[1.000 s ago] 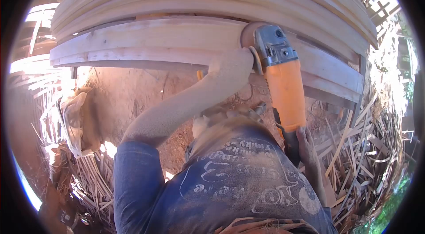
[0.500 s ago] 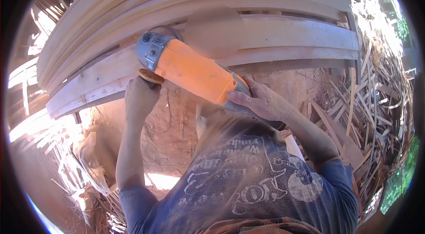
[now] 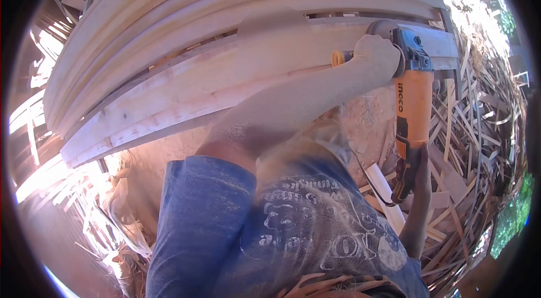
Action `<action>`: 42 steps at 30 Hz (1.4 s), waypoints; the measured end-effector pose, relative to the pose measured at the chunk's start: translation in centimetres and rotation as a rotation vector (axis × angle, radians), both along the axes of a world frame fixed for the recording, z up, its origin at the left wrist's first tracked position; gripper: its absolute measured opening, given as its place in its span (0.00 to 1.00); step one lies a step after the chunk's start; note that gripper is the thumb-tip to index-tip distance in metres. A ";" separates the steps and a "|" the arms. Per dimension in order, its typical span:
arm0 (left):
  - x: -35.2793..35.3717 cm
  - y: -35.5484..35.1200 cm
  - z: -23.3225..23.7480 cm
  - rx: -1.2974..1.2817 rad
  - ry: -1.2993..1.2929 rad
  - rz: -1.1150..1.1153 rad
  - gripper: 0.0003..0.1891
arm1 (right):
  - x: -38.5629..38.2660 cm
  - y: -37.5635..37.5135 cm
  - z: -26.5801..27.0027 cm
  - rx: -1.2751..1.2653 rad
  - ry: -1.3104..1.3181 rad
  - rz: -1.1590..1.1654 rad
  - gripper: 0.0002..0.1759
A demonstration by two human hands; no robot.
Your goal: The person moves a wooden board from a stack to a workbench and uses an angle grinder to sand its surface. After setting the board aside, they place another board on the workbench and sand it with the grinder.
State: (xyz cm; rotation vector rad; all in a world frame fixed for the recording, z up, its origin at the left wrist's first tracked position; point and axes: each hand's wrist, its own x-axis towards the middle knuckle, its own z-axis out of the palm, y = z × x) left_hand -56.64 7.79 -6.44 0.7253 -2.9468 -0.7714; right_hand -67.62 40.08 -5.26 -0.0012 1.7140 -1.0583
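An orange and dark angle grinder [image 3: 414,107] marked INGCO is held out at the right, its metal head by the front plank [image 3: 225,75]. My left arm stretches across my body, and my left hand [image 3: 376,54] is wrapped round the grinder's side handle [image 3: 341,58], whose orange end pokes out past the fist. At the rear of the tool, my right hand [image 3: 421,169] grips the dark rear handle, partly hidden behind it. The grinder's round disc [image 3: 385,28] overlaps the plank's top near its right end.
Long pale boards [image 3: 225,2] lie side by side beyond the front plank. Wood offcuts and strips [image 3: 473,129] pile up on the ground at the right. More scraps [image 3: 96,213] lie at the left, in bright sun. A cable [image 3: 365,169] hangs near the rear handle.
The grinder has swept from the left-middle of the plank to its right end and turned from slanted to nearly upright in view. Both hands moved right with it.
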 end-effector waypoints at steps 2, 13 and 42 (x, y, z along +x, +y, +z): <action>-0.1 0.0 -1.0 -0.042 0.040 0.011 0.08 | 0.1 -0.7 -0.2 0.020 -0.020 -0.037 0.33; 22.0 1.9 1.6 0.171 -0.117 0.701 0.14 | 5.8 -12.6 2.1 -0.086 0.338 0.926 0.42; -41.6 7.3 2.7 0.289 -0.127 -0.136 0.12 | -38.4 6.6 2.7 0.087 0.161 0.047 0.34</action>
